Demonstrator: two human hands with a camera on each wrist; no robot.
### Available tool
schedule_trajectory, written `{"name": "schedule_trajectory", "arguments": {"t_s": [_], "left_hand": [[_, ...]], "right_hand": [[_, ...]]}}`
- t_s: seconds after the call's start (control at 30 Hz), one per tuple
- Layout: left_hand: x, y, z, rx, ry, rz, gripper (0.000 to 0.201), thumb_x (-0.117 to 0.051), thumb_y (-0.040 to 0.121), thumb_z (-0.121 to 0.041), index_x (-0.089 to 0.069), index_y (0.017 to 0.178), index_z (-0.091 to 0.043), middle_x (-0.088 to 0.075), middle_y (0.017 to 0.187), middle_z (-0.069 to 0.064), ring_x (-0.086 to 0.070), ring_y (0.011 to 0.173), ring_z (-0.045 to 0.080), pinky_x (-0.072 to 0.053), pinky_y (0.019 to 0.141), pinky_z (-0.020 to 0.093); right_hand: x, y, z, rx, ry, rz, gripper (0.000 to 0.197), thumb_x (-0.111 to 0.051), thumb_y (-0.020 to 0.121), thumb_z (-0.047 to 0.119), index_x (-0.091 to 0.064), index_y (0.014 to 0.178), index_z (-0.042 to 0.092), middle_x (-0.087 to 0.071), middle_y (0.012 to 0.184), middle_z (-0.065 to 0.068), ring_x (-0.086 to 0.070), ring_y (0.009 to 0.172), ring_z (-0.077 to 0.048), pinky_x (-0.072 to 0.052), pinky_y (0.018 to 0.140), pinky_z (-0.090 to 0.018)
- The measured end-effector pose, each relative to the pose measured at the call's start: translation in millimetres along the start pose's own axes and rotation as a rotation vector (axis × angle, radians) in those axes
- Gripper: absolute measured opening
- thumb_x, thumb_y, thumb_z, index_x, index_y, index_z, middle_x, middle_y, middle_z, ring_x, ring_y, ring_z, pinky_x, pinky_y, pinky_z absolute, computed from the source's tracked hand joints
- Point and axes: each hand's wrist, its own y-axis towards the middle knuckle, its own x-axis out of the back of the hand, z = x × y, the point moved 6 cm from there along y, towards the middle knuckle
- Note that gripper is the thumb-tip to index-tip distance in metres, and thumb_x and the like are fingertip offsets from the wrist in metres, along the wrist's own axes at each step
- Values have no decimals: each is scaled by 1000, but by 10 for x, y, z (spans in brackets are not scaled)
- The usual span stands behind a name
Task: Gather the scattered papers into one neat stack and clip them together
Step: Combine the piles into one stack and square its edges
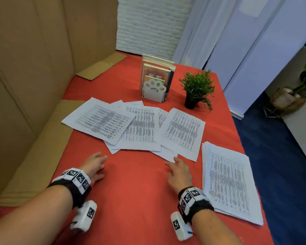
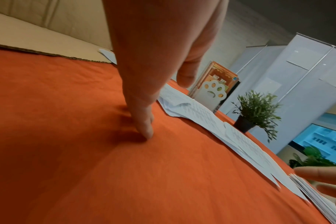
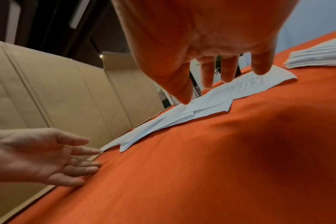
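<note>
Our right hand (image 1: pixel 179 171), nearer, and left hand (image 1: pixel 95 165) reach empty, fingers spread, toward scattered papers (image 1: pixel 140 126) fanned left-to-right just beyond.

From the head view we look down and forward over the red table (image 1: pixel 134 191). Our two wrist views sit low, very close to the cloth, looking along the fingers toward the far end. All three show the scattered papers (image 1: pixel 140 124), and each wrist view catches the other hand.
</note>
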Motion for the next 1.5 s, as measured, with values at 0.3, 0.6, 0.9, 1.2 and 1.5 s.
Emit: {"name": "schedule_trajectory", "arguments": {"t_s": [0.3,0.6,0.9,1.2,1.5], "left_hand": [[-146,357,-430,-1,-108,52,55,-50,94,-15,-31,142,-33,-40,143,3,-38,127,25,-33,103,54],[-299,956,-487,-155,-98,-68,45,-67,81,-18,-58,124,-10,-54,136,13,-51,124,29,-40,106,48],[-34,798,-446,-344,379,-222,32,-55,75,8,-68,87,-19,-65,103,6,-59,77,23,-51,74,29],[559,-40,137,-113,565,66,67,-47,56,23,-63,101,-23,-67,94,20,-61,60,30,-40,48,23],[752,-289,529,-190,334,-73,91,-61,83,2,-10,145,-40,-65,106,9,-62,99,24,-50,86,39]], "right_hand": [[117,662,-475,-415,178,-77,57,-52,84,21,-39,138,33,-8,156,-10,-30,137,-36,-28,112,-39],[98,1136,-417,-392,215,2,41,-49,82,9,-64,115,29,-20,156,-4,-22,137,-34,-23,112,-39],[-55,1110,-137,-161,417,18,37,-46,72,-13,-69,88,11,-59,96,4,-55,102,-16,-38,81,-13],[164,822,-158,-181,281,-271,46,-64,75,14,-56,120,22,-38,133,-12,-48,117,-30,-39,103,-40],[-123,925,116,-371,301,38,84,-59,79,14,-12,147,30,-26,137,-16,-55,107,-37,-45,88,-32]]}}
